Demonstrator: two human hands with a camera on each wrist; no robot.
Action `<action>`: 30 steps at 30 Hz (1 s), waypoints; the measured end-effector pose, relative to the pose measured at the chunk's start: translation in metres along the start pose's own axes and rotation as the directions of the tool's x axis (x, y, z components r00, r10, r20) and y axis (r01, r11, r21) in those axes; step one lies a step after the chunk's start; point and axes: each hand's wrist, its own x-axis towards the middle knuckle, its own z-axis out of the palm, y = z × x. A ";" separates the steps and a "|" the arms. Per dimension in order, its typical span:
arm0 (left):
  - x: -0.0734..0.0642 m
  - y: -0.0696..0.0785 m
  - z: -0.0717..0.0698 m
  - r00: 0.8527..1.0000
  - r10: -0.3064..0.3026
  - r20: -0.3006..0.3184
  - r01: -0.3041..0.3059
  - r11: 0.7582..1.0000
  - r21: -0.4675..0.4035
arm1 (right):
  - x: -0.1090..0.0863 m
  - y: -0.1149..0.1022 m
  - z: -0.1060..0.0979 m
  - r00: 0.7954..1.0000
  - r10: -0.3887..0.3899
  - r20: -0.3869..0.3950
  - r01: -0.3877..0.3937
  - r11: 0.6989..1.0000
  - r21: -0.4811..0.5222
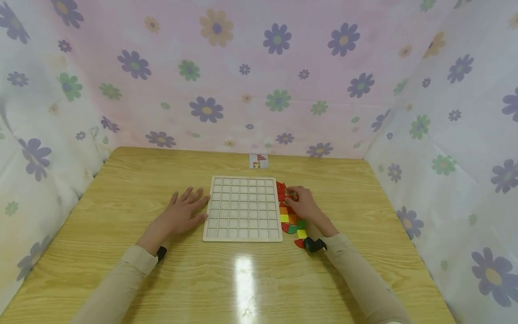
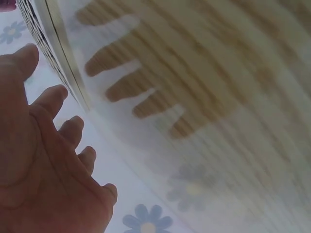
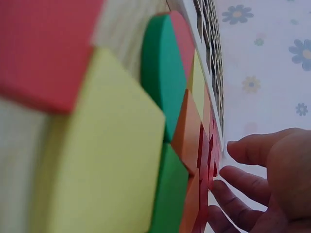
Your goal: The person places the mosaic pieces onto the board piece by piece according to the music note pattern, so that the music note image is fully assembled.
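Observation:
A pale wooden grid board (image 1: 244, 209) with square cells, all bare, lies on the table. My left hand (image 1: 183, 212) spreads its fingers at the board's left edge, the fingertips against or close to it. Flat coloured blocks lie along the right edge, with red blocks (image 1: 281, 191) at the far end. Over these red blocks is my right hand (image 1: 306, 204), fingers slightly bent and thumb apart. The right wrist view shows no block clearly held; contact cannot be told. Nearer lie a yellow block (image 3: 107, 145), a green block (image 3: 167, 73) and an orange block (image 3: 188, 131).
A small printed card (image 1: 258, 160) with a red pattern lies behind the board. Flowered cloth (image 1: 243, 81) encloses the back and sides of the wooden table (image 1: 194, 288). A red block (image 1: 299, 243) lies near the right wrist's black camera (image 1: 314, 245).

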 end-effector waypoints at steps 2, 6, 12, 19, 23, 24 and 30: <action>0.003 -0.002 0.001 1.000 -0.003 0.010 0.003 1.000 -0.005 | 0.003 0.001 0.001 1.000 0.018 0.004 -0.018 1.000 0.010; 0.006 -0.004 0.003 1.000 -0.001 0.027 0.001 1.000 -0.017 | 0.010 0.002 0.002 0.998 0.052 0.030 -0.053 0.997 0.054; 0.007 -0.005 0.004 0.999 -0.016 0.052 0.018 0.999 -0.035 | 0.018 0.001 0.002 0.995 0.094 0.013 -0.094 0.995 0.024; 0.006 -0.004 0.003 0.998 -0.021 0.063 0.026 0.996 -0.090 | 0.020 0.001 0.003 0.989 0.147 0.001 -0.147 0.989 0.029; 0.006 -0.004 0.003 0.998 -0.016 0.060 0.022 0.995 -0.095 | 0.020 0.000 0.002 0.984 0.176 0.006 -0.176 0.983 0.042; 0.006 -0.003 0.004 0.998 -0.016 0.062 0.022 0.996 -0.092 | 0.020 0.000 0.002 0.984 0.180 0.010 -0.181 0.982 0.046; 0.006 -0.001 0.003 0.997 -0.029 0.076 0.034 0.997 -0.068 | 0.021 0.000 0.001 0.983 0.185 -0.005 -0.184 0.982 0.048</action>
